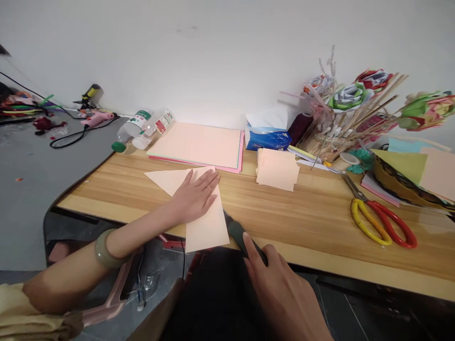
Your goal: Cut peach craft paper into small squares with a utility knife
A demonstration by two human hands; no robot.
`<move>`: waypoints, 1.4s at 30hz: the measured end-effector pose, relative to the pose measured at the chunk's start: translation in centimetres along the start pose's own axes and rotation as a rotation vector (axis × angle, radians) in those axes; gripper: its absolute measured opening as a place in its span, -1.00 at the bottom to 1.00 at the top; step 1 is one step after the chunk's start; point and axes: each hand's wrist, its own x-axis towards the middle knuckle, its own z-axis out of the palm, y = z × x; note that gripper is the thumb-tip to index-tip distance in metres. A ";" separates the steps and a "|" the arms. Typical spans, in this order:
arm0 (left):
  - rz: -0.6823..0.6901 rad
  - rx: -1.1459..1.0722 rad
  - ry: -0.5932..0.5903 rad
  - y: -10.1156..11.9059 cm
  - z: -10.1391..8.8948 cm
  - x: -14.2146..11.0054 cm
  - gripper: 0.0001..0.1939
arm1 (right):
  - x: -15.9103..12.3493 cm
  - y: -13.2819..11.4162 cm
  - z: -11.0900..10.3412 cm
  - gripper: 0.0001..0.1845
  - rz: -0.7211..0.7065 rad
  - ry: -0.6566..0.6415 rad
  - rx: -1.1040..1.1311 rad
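Observation:
My left hand (pixel 196 195) lies flat with fingers stretched out, pressing a folded peach paper triangle (pixel 206 227) onto the wooden table (pixel 320 222). My right hand (pixel 280 289) is closed around the dark handle of a utility knife (pixel 241 236), whose tip meets the paper's right edge near the table's front edge. A green bangle sits on my left wrist.
A stack of peach and pink sheets (pixel 199 144) lies behind the triangle, small peach squares (pixel 277 169) to its right. Yellow-and-red scissors (pixel 380 220) lie at right. Paper flowers on sticks (pixel 351 104), a tissue pack (pixel 266 138), bottles (pixel 138 128) and a pink glue gun (pixel 94 118) line the back.

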 end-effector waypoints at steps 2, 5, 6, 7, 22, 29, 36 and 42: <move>0.020 0.000 -0.021 -0.1 0.0 0.1 -0.45 | 0.1 0.0 0.0 -0.61 0.004 0.011 -0.004; 0.021 -0.024 -0.039 -0.2 0.0 0.2 -0.44 | 0.1 0.0 -0.1 -0.58 0.004 0.012 -0.011; 0.018 -0.032 -0.041 -0.2 -0.1 0.2 -0.44 | 0.1 0.0 -0.1 -0.57 0.002 0.006 -0.012; 0.016 -0.039 -0.045 -0.2 -0.1 0.2 -0.44 | 0.1 0.0 -0.2 -0.57 -0.002 -0.004 -0.013; 0.016 -0.091 -0.055 -0.3 0.0 0.1 -0.41 | 2.3 -0.1 -0.1 -0.35 0.027 -0.090 -0.084; 0.024 -0.105 -0.035 -0.3 0.0 0.0 -0.41 | 3.0 -0.1 0.2 -0.40 0.054 -0.149 -0.110; 0.023 -0.118 -0.067 -0.3 -0.2 0.1 -0.38 | 3.5 0.0 0.0 -0.38 0.053 -0.177 -0.098; 0.034 -0.154 -0.075 -0.4 -0.3 0.1 -0.37 | 3.2 0.1 0.2 -0.36 0.027 -0.153 -0.101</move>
